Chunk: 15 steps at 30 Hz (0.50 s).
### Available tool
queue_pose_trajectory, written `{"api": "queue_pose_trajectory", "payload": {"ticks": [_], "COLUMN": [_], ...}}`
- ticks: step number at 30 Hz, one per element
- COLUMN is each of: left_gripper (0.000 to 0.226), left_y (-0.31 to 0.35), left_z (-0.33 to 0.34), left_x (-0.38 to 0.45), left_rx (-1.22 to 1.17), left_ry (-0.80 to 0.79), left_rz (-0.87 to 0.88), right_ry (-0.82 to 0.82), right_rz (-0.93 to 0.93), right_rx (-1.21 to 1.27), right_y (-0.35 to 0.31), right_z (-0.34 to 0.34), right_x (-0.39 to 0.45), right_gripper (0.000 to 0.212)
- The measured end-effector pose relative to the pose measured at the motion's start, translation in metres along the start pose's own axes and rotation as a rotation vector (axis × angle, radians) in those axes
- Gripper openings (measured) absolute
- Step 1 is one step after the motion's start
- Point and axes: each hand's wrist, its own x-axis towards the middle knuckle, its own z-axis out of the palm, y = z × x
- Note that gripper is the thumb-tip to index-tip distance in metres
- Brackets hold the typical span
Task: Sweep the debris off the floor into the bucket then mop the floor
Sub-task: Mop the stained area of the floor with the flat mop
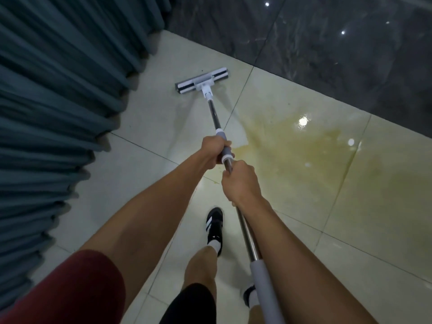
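The mop (224, 146) runs from the person's body up toward 12 o'clock, its flat white-and-grey head (201, 83) lying on the pale tiled floor (149, 127) near the top centre, the head's long side tilted so its right end sits higher in view. The metal pole passes through a grey sleeve with white collars at mid-length and ends in a pale foam grip at about 6 o'clock. The left hand (214, 149) is wrapped around the grey sleeve, fingers curled tight on it. The right hand (240, 183) is clenched around the bare metal pole just below, at about 5 o'clock from the left hand, the two hands nearly touching.

At 3 o'clock from the pole a yellowish wet stain (304, 155) spreads across the tiles, with ceiling lights reflected in it. A cleaner, paler strip runs between the mop head and the stain's left edge. A dark glossy marble wall (327, 43) stands at 1 o'clock beyond the tiles. Teal pleated curtains (58, 101) fill the 9 to 11 o'clock side, their hems reaching the floor. A black shoe with white stripes (215, 225) stands on the tiles at 6 o'clock below the hands, and a dark red sleeve (77, 288) shows at 7 o'clock
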Motion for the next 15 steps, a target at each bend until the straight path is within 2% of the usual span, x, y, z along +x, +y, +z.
{"api": "queue_pose_trajectory", "payload": {"ticks": [7, 11, 13, 15], "left_gripper": [0.010, 0.008, 0.012, 0.015], "left_y": [0.083, 0.073, 0.058, 0.043], "left_z": [-0.021, -0.017, -0.017, -0.020], "left_x": [0.062, 0.064, 0.059, 0.053], "left_rx": [0.076, 0.140, 0.170, 0.183], "left_ry": [-0.006, -0.006, 0.007, 0.013], "left_rz": [0.081, 0.068, 0.051, 0.043], "right_ry": [0.022, -0.004, -0.059, -0.149], "right_rz": [-0.051, 0.011, 0.037, 0.056], "right_rx": [0.047, 0.066, 0.159, 0.271], "right_y": [-0.076, -0.065, -0.051, -0.037], "right_z": [-0.009, -0.003, 0.002, 0.009], "right_x": [0.072, 0.068, 0.050, 0.025], "right_gripper": [0.020, 0.022, 0.025, 0.041]}}
